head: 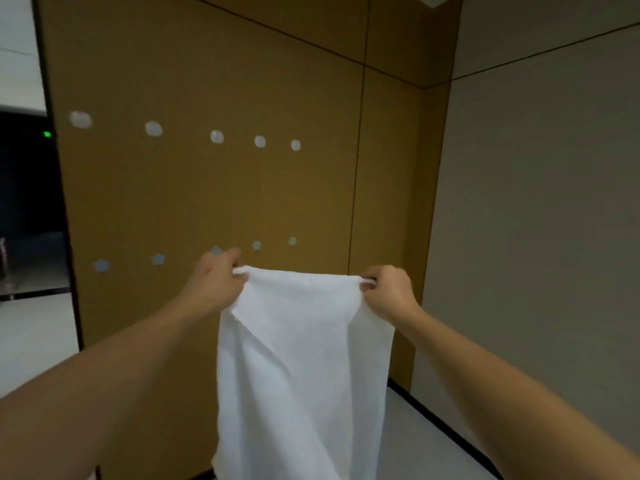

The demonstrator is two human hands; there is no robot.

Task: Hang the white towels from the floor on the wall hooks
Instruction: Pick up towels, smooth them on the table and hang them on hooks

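White towel (pixel 298 358) is held up before the brown wall (pixel 207 188), spread by its top corners: left hand (pixel 214 285) and right hand (pixel 388 292) each pinched on one. Edge is kept taut, probably for catching on the lower hooks (pixel 256 245) just beyond.

Dim, even indoor light, soft overall blur, wide-angle bending of wall panel (pixel 214 188) seams near edges, white towel (pixel 298 368) brightest, no hard shadows
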